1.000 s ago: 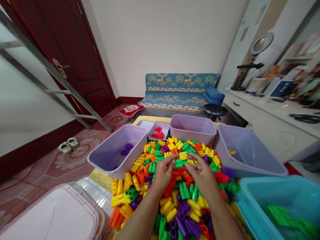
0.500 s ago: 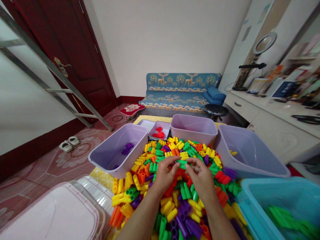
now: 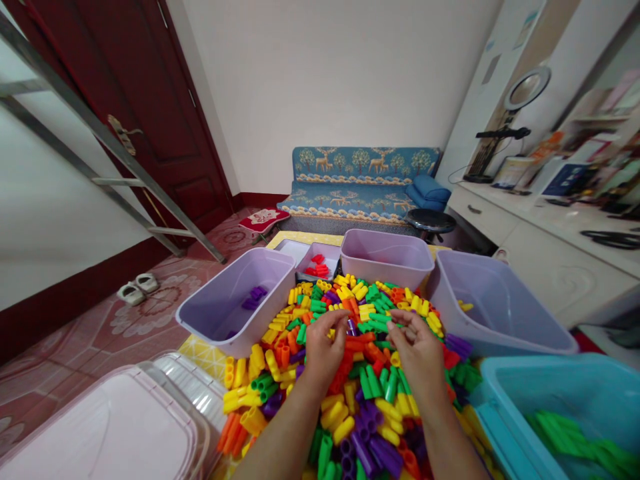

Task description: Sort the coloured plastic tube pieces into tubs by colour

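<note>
Over a wide heap of plastic tube-shaped toy pieces (image 3: 391, 408), in yellow, green, orange, purple and red, both my hands hover side by side. My left hand (image 3: 325, 343) has its fingers bent and a gap between thumb and forefinger, with nothing in it. A small purple piece (image 3: 352, 327) shows just past its fingertips. My right hand (image 3: 417, 343) pinches a green tube piece (image 3: 379, 321) by its right end; other green pieces lie close behind it, so its outline is partly unclear.
Around the heap stand a lilac bin (image 3: 235, 337) with purple pieces, a small tray (image 3: 334, 272) with red ones, a lilac bin (image 3: 387, 270), another (image 3: 505, 340) with yellow pieces and a blue bin (image 3: 505, 393) with green ones. Lids (image 3: 105, 427) lie at lower left.
My hands have drawn apart. The left has let go of the green piece and shifted left; the right has moved right with the piece.
</note>
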Demonstrator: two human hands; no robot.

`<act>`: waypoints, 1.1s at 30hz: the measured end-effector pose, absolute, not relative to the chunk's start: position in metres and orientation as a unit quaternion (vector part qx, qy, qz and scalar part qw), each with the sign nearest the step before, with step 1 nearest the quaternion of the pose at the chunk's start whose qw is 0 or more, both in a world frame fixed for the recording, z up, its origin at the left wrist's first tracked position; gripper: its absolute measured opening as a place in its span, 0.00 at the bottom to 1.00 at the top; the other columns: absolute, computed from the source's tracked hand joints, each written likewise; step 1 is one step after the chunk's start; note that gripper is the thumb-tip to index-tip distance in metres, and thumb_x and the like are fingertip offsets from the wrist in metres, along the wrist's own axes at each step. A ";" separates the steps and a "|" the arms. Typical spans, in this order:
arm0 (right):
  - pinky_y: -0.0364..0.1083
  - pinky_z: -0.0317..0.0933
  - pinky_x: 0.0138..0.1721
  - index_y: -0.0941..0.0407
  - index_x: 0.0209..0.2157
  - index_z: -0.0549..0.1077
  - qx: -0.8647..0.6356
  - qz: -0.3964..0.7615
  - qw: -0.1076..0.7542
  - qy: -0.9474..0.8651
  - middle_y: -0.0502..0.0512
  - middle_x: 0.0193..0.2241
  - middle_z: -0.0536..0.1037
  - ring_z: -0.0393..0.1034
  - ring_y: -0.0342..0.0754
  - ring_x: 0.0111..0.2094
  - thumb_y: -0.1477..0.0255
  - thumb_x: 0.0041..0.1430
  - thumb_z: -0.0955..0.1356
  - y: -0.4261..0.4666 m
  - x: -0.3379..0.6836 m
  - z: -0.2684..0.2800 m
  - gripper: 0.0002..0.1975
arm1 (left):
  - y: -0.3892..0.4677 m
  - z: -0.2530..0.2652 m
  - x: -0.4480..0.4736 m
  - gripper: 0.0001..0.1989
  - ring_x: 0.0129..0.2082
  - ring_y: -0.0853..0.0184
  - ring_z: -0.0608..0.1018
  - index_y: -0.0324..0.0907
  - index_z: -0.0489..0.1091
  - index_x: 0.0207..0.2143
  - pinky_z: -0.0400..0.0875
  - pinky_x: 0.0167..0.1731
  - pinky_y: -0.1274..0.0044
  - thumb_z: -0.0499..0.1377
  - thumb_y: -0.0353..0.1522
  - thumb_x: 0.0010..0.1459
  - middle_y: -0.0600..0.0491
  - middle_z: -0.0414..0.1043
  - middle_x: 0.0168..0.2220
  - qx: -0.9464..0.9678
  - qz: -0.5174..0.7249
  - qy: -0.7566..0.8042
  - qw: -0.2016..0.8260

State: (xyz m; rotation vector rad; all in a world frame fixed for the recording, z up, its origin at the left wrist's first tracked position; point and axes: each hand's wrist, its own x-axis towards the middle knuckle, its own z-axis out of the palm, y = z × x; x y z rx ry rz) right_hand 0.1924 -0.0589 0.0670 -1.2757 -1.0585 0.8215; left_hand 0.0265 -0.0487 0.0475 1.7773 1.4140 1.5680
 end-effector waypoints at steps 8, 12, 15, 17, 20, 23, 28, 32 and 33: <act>0.44 0.68 0.29 0.57 0.45 0.73 -0.505 0.313 0.723 -0.353 0.56 0.38 0.76 0.71 0.43 0.28 0.63 0.51 0.71 -0.068 0.195 0.088 0.21 | -0.047 0.048 0.018 0.18 0.59 0.51 0.62 0.44 0.69 0.50 0.58 0.56 0.59 0.57 0.30 0.56 0.43 0.62 0.58 0.618 0.428 0.658 -0.046; 0.45 0.67 0.42 0.55 0.42 0.73 -0.363 0.238 0.871 -0.232 0.49 0.36 0.74 0.71 0.40 0.35 0.73 0.52 0.71 -0.076 0.200 0.112 0.13 | -0.044 0.041 0.020 0.24 0.61 0.45 0.60 0.39 0.65 0.55 0.55 0.56 0.54 0.58 0.31 0.54 0.36 0.56 0.61 0.632 0.350 0.691 -0.038; 0.46 0.64 0.50 0.56 0.33 0.72 -0.300 0.225 0.907 -0.193 0.47 0.31 0.73 0.71 0.40 0.37 0.78 0.50 0.71 -0.078 0.213 0.121 0.07 | -0.043 0.040 0.022 0.24 0.59 0.45 0.62 0.39 0.66 0.54 0.55 0.56 0.53 0.58 0.33 0.54 0.36 0.62 0.58 0.636 0.326 0.699 -0.034; 0.47 0.61 0.54 0.56 0.28 0.69 -0.285 0.216 0.917 -0.179 0.49 0.30 0.73 0.71 0.42 0.38 0.78 0.51 0.70 -0.078 0.223 0.122 0.06 | -0.043 0.042 0.022 0.21 0.58 0.46 0.64 0.40 0.68 0.52 0.53 0.56 0.52 0.58 0.34 0.55 0.38 0.67 0.55 0.642 0.315 0.699 -0.034; 0.49 0.58 0.57 0.55 0.28 0.68 -0.256 0.221 0.928 -0.156 0.52 0.36 0.74 0.71 0.44 0.42 0.71 0.57 0.67 -0.078 0.234 0.119 0.04 | -0.044 0.045 0.020 0.17 0.52 0.50 0.69 0.42 0.70 0.49 0.51 0.57 0.52 0.57 0.34 0.55 0.42 0.72 0.49 0.659 0.303 0.689 -0.017; 0.52 0.60 0.54 0.53 0.35 0.69 -0.253 0.252 0.927 -0.117 0.52 0.43 0.73 0.70 0.46 0.44 0.62 0.61 0.63 -0.077 0.238 0.113 0.09 | -0.044 0.047 0.018 0.15 0.47 0.53 0.73 0.46 0.72 0.45 0.47 0.58 0.50 0.58 0.31 0.54 0.48 0.76 0.43 0.681 0.311 0.662 0.008; 0.45 0.63 0.34 0.53 0.37 0.70 -0.341 0.320 0.876 -0.116 0.53 0.44 0.74 0.71 0.44 0.36 0.62 0.56 0.66 -0.070 0.229 0.103 0.11 | -0.043 0.045 0.018 0.15 0.42 0.57 0.75 0.47 0.74 0.42 0.49 0.59 0.55 0.57 0.26 0.52 0.51 0.77 0.37 0.722 0.331 0.607 0.030; 0.42 0.60 0.28 0.55 0.37 0.73 -0.416 0.351 0.813 -0.206 0.52 0.36 0.76 0.69 0.43 0.30 0.63 0.50 0.70 -0.064 0.217 0.096 0.13 | -0.043 0.043 0.020 0.18 0.45 0.58 0.73 0.46 0.73 0.44 0.64 0.50 0.64 0.56 0.24 0.51 0.49 0.74 0.45 0.726 0.344 0.595 0.033; 0.42 0.59 0.28 0.55 0.36 0.73 -0.437 0.353 0.793 -0.237 0.51 0.34 0.76 0.69 0.43 0.29 0.62 0.50 0.70 -0.063 0.215 0.094 0.14 | -0.043 0.042 0.021 0.19 0.47 0.57 0.73 0.45 0.73 0.45 0.66 0.49 0.64 0.56 0.24 0.50 0.47 0.72 0.47 0.718 0.344 0.605 0.023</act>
